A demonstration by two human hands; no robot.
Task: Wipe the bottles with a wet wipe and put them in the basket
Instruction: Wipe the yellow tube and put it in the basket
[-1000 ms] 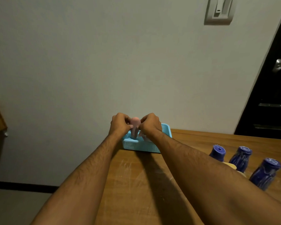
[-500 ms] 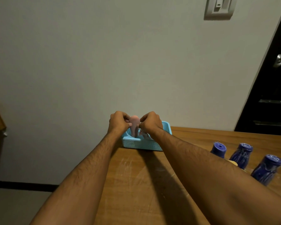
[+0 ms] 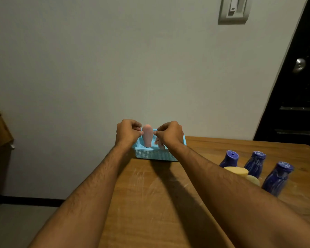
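Head view centres on a pink bottle (image 3: 147, 136) standing upright inside the basket (image 3: 155, 154), near its left end — it rises well above the rim, so it looks placed rather than dropped. Both hands hover right at it: the left hand (image 3: 127, 132) sits just to its left with fingers (image 3: 136, 126) curled and thumb tip meeting the bottle's side, and the right hand (image 3: 170, 133) mirrors it on the other side, its curled fingers seeming to pinch a crumpled pale wipe (image 3: 158, 142) that hangs down into the basket. Whether the left thumb truly grips the bottle or only steadies it I cannot tell; the contact is small and partly hidden. My reading is that the two hands flank the bottle so one can hold it steady while the other works the wipe, or so both can let it settle upright. The basket rests at the far edge of the desk (image 3: 150, 203), against the wall, which keeps the near surface free for handling. Three blue bottles (image 3: 254, 166) stand in a loose row to the right, well apart from the basket, with a yellow bottle (image 3: 240, 171) just before them, partly behind the right forearm — these look still to be wiped, so the task seems early.
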